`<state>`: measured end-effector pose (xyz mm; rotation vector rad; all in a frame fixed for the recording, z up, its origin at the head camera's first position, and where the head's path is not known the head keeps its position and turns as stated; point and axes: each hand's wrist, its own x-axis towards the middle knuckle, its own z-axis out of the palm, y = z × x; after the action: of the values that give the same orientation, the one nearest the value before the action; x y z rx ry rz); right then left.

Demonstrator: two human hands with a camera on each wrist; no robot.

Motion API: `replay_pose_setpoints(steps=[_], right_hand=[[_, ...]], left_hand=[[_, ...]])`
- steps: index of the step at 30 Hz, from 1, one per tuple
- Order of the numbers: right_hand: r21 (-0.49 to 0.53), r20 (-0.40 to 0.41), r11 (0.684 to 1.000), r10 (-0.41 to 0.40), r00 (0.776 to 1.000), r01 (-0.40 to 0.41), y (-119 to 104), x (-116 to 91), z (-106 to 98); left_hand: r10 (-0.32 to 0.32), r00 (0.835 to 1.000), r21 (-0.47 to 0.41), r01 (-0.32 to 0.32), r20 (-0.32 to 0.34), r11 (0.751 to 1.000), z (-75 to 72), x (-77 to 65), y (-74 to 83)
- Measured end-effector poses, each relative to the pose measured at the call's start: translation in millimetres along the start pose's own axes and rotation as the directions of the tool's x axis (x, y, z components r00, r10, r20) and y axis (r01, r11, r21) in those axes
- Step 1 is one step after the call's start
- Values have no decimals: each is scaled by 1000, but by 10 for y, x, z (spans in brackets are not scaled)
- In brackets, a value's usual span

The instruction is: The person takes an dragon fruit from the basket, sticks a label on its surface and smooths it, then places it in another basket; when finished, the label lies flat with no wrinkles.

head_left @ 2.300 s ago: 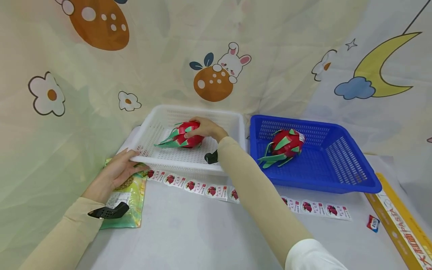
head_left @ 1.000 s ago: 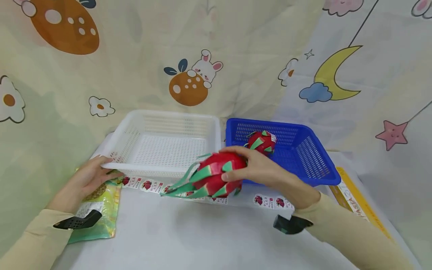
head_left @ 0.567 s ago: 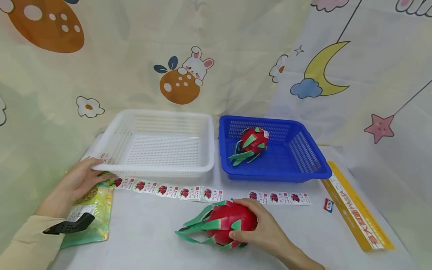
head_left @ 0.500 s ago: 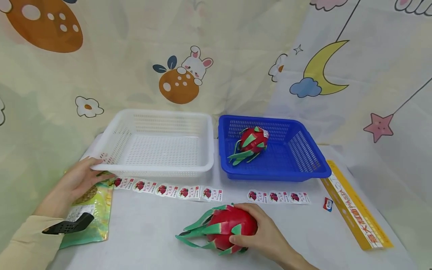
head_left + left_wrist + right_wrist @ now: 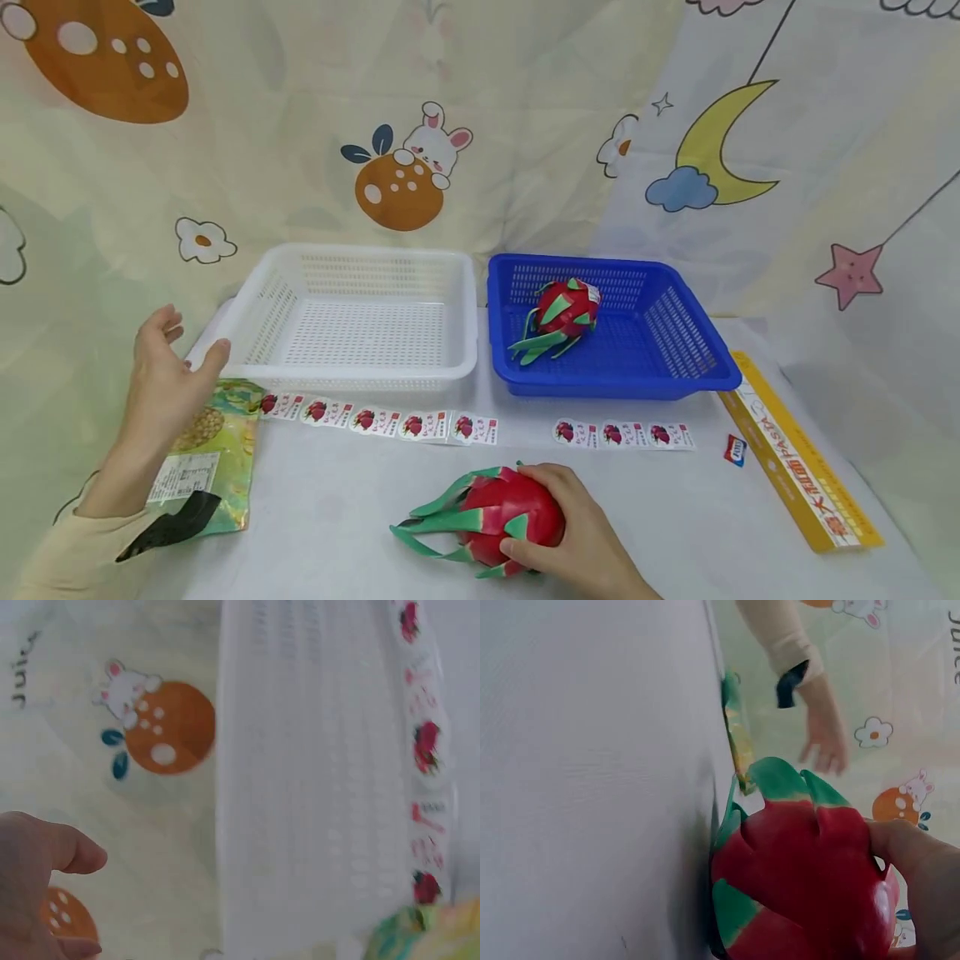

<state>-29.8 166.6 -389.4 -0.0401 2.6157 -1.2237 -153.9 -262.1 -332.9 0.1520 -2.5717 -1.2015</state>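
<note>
My right hand [image 5: 581,533] grips a red dragon fruit [image 5: 510,512] with green leaf tips, thumb on its near side and fingers over the far side. The fruit lies on the table at front centre, leaves pointing left; in the right wrist view the dragon fruit [image 5: 802,877] fills the lower middle. Raised above a green and yellow bag [image 5: 217,500], my left hand [image 5: 161,387] holds nothing, its thumb spread from the fingers. It is just left of the white basket [image 5: 352,373], apart from it. In the blue basket [image 5: 637,387] lies another dragon fruit [image 5: 566,308] bearing a small white label.
A strip of dragon fruit stickers [image 5: 375,422] runs along the white basket's front. A shorter sticker strip [image 5: 622,435] lies before the blue basket. At right are a small red and blue packet [image 5: 735,450] and a long yellow box [image 5: 802,467]. A printed cloth [image 5: 540,125] hangs behind.
My right hand has lifted the dragon fruit out of the white basket and brought it down to the front of the table. The left hand has let go of the white basket's rim and risen.
</note>
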Motion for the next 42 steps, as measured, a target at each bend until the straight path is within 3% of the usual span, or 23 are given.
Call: replay_pose_setpoints(steps=[2,3,5,7,8,11,15,17,19,20,23,26,30,34,38,42], right_hand=[[-35,7,999,-28,1000,28,-19,-11,27],[-53,13,998,-39,999,40,-28,-13,42],[-69,31,996,-55,998,57,-38,-14,77],[-79,43,994,-69,997,72,-45,-18,107],[-88,42,993,-77,996,80,-45,-22,120],[-98,28,990,-99,995,102,-46,-46,150],[-95,11,987,-126,992,127,-41,-81,188],[-103,28,987,-123,992,125,-43,-108,191],[-105,80,986,-122,989,130,-44,-121,147],[-95,116,987,-117,986,128,-44,-123,99],[-95,172,987,-115,978,133,-27,-67,-116],[-147,89,974,-163,983,174,55,83,-362],[-391,-89,886,-307,948,250,267,412,-586],[-555,-84,784,-385,919,278,505,706,-694],[-581,-28,761,-372,928,288,657,840,-718],[-610,-24,731,-402,915,305,699,908,-703]], left_hand=[[177,983,36,-175,-50,984,112,-138,247],[263,964,41,-262,-28,964,184,-214,369],[399,913,44,-403,79,914,382,-392,592],[464,848,8,-482,256,876,602,-601,790],[468,810,-13,-496,353,868,719,-707,867],[435,661,-65,-505,611,860,1067,-968,1034],[362,455,-107,-495,813,862,1417,-1118,1093],[328,391,-119,-470,860,874,1515,-1133,1073],[308,351,-137,-436,884,890,1564,-1132,1038],[302,338,-149,-411,891,900,1578,-1129,1020],[288,327,-163,-358,900,919,1608,-1119,990],[275,319,-174,-311,907,934,1636,-1112,992],[251,314,-171,-261,916,950,1643,-1112,1008],[254,308,-181,-247,917,952,1639,-1113,1012],[279,296,-200,-269,914,942,1645,-1115,1006],[287,288,-213,-263,913,941,1652,-1109,999]])
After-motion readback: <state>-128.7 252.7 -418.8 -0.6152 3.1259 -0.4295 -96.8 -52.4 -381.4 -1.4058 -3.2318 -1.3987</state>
